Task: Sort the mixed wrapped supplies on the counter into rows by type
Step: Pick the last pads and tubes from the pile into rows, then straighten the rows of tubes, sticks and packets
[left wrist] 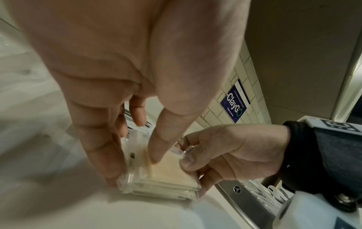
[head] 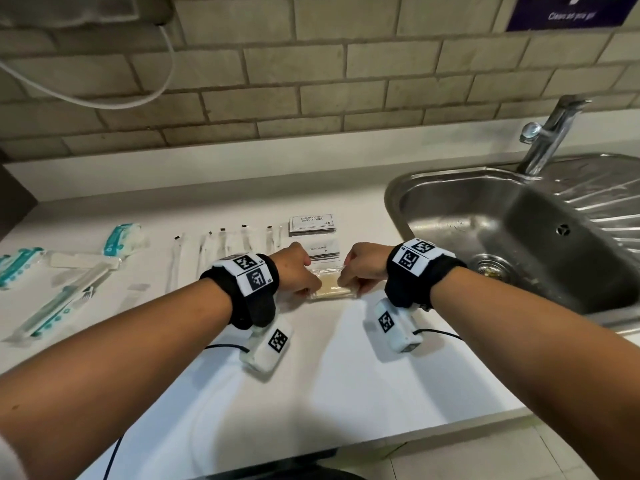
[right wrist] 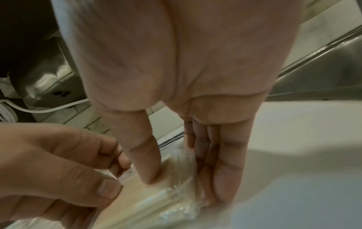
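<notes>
Sorting looks mostly done. On the tabletop (head: 311, 358), teal-printed toothbrush packs (head: 69, 289) lie at far left, slim clear sachets (head: 221, 244) form a row, and the shampoo packets (head: 311, 225) and toothpaste packets (head: 323, 252) sit stacked behind the hands. Left to do, by my judgement: squaring the stack of clear-wrapped beige packets (head: 332, 289) just in front of the toothpaste pile.

Left hand (head: 298, 271) and right hand (head: 363, 266) each pinch an opposite end of that stack, fingers (left wrist: 109, 155) curled round its edges. The stack lies flat, long axis left–right, parallel to the tabletop's front edge.
</notes>
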Demonstrator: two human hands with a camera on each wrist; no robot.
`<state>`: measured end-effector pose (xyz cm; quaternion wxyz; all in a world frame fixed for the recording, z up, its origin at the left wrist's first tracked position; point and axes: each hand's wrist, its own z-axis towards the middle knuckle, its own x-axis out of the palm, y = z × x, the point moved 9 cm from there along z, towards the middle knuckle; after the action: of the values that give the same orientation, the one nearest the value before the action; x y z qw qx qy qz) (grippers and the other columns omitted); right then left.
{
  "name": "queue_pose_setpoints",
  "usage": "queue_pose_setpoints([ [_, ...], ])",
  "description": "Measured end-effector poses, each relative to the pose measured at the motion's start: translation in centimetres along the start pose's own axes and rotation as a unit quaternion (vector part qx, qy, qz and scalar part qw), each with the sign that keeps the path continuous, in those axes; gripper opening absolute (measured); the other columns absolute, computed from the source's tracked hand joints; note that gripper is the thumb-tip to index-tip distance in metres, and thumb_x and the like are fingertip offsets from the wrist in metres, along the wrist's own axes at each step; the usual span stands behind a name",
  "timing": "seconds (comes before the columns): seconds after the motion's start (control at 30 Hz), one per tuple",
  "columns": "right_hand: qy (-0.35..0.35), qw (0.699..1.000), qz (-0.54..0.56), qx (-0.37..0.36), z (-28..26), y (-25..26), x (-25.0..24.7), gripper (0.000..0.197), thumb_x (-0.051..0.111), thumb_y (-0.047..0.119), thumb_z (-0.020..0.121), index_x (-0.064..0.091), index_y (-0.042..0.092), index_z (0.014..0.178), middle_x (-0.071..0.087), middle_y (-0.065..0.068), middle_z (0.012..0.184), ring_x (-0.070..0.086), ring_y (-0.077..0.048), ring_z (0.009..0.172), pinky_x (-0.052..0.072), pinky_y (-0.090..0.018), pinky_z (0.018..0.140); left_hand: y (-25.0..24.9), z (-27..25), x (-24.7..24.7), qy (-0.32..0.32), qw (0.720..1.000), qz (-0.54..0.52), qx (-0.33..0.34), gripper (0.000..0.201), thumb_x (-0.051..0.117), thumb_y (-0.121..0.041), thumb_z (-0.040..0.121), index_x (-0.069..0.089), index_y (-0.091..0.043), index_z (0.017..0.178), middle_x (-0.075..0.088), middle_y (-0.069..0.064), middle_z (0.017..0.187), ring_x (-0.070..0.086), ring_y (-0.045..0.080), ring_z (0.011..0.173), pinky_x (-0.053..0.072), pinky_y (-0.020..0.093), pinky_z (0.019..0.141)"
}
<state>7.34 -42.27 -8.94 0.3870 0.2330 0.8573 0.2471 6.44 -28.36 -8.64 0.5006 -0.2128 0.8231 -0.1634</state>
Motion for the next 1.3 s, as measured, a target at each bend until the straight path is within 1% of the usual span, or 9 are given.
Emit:
queue_pose_setpoints([
  [0.2,0.027,0.997,-0.065,0.012,0.8,0.3,0.0,0.006,0.066,0.01,0.073,0.066,0.007,0.068,0.066,-0.011,0.071,0.064,-0.024,0.073,0.055,-0.044,0.093,-0.4,0.5,-0.2,-0.004,1.0,-0.013,-0.007,0.047,0.076,-0.026,0.066,0.044,-0.018,0.1,0.069,0.012,0.103,0.069,0.027,0.094,0.056,0.044,0.086],
  [0.33,0.022,0.995,-0.099,0.005,1.0,0.8,-0.3,0.005,0.065,0.011,0.071,0.067,0.007,0.069,0.066,-0.009,0.068,0.063,-0.022,0.069,0.056,-0.041,0.091,-0.5,0.9,-0.1,0.0,1.0,-0.01,-0.004,0.042,0.075,-0.023,0.069,0.041,-0.02,0.094,0.068,0.013,0.105,0.068,0.029,0.096,0.056,0.047,0.088],
  [0.5,0.01,0.99,-0.142,0.001,1.3,1.5,-0.4,0.011,0.066,0.015,0.07,0.071,0.008,0.077,0.069,-0.007,0.071,0.065,-0.022,0.07,0.058,-0.039,0.088,-0.4,1.2,-0.1,-0.003,1.0,0.011,-0.006,0.04,0.075,-0.024,0.073,0.042,-0.019,0.096,0.068,0.01,0.104,0.067,0.026,0.096,0.056,0.037,0.086],
  [0.67,-0.023,0.983,-0.182,0.0,0.7,2.0,-0.5,0.006,0.066,0.015,0.068,0.062,0.01,0.069,0.064,-0.004,0.061,0.059,-0.02,0.059,0.05,-0.027,0.064,-0.8,0.8,-0.5,-0.003,0.999,0.051,0.004,0.034,0.072,-0.027,0.074,0.045,-0.017,0.094,0.067,0.002,0.092,0.061,0.023,0.082,0.047,0.031,0.069],
  [0.8,-0.042,0.983,-0.177,0.029,0.5,1.5,-1.0,0.051,0.071,0.022,0.067,0.045,0.005,0.107,0.065,-0.007,0.084,0.06,-0.021,0.072,0.046,-0.027,0.06,-1.2,0.9,-0.7,0.003,0.998,0.067,0.017,0.026,0.07,-0.028,0.074,0.051,-0.013,0.086,0.063,0.006,0.08,0.054,0.022,0.071,0.041,0.03,0.063],
  [0.9,-0.062,0.979,-0.193,0.023,0.5,1.6,-1.3,0.067,0.074,0.027,0.068,0.035,0.006,0.119,0.061,-0.007,0.099,0.06,-0.024,0.091,0.043,-0.028,0.06,-1.6,0.8,-0.8,0.002,0.997,0.064,0.033,0.025,0.07,-0.027,0.076,0.052,-0.014,0.087,0.06,0.006,0.081,0.051,0.022,0.072,0.039,0.03,0.064],
  [1.07,-0.09,0.97,-0.223,-0.014,-0.3,3.7,-1.6,0.061,0.072,0.025,0.073,0.043,0.007,0.123,0.057,-0.007,0.111,0.057,-0.023,0.095,0.044,-0.029,0.07,-1.5,-0.1,-3.0,-0.026,0.997,0.001,0.07,0.025,0.07,-0.023,0.084,0.047,-0.02,0.076,0.05,-0.002,0.071,0.045,0.013,0.062,0.035,0.025,0.056],
  [1.2,-0.125,0.955,-0.253,-0.095,-1.6,9.4,-1.2,0.051,0.063,0.032,0.083,0.046,0.011,0.126,0.053,-0.008,0.12,0.055,-0.023,0.097,0.042,-0.029,0.073,2.2,-0.9,-7.6,-0.079,0.996,-0.009,0.04,0.037,0.072,-0.041,0.081,0.049,-0.019,0.101,0.052,-0.003,0.087,0.05,0.016,0.077,0.038,0.029,0.064],
  [1.3,-0.084,0.949,-0.255,-0.163,-1.9,15.4,2.0,0.037,0.062,0.031,0.085,0.052,0.014,0.117,0.059,-0.003,0.112,0.055,-0.021,0.093,0.042,-0.028,0.072,6.9,-2.5,-12.4,-0.136,0.99,-0.037,0.024,0.037,0.074,-0.04,0.079,0.053,-0.018,0.101,0.056,-0.002,0.089,0.053,0.015,0.071,0.041,0.028,0.064],
])
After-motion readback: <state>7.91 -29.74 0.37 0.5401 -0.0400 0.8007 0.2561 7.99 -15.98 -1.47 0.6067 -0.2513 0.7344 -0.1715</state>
